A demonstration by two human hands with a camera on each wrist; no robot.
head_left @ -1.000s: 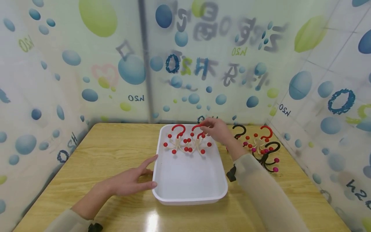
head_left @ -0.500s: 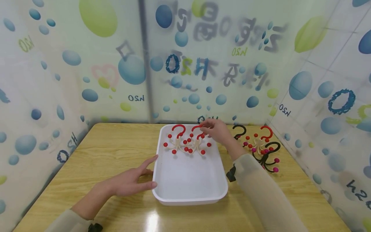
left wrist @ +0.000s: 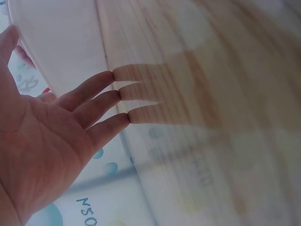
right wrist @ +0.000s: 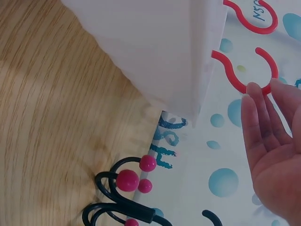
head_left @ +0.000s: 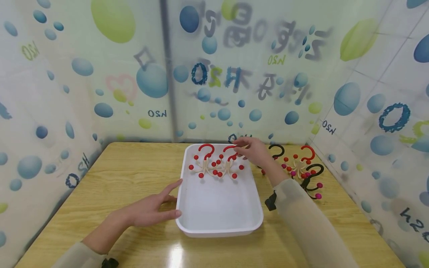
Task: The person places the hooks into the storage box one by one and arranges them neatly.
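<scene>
Sitting at the far end of the smooth white tray (head_left: 218,208) are a left hanger (head_left: 205,164) and a right hanger (head_left: 228,164), both with cream branching arms and round red tips. The right hand (head_left: 253,150) has straight fingers and parted thumb at the right hanger's curved hook (right wrist: 229,70); contact cannot be confirmed. The left hand (head_left: 151,209) is spread, fingertips against the tray's left side. A black hanger (head_left: 305,182) with magenta balls lies on the glossy wood-grain table (head_left: 134,167).

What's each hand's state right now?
Left hand: open, fingers spread beside the white tray, holding nothing.
Right hand: looks open, fingers nearly straight at the red hook handle of a head massager; contact can't be told.
</scene>
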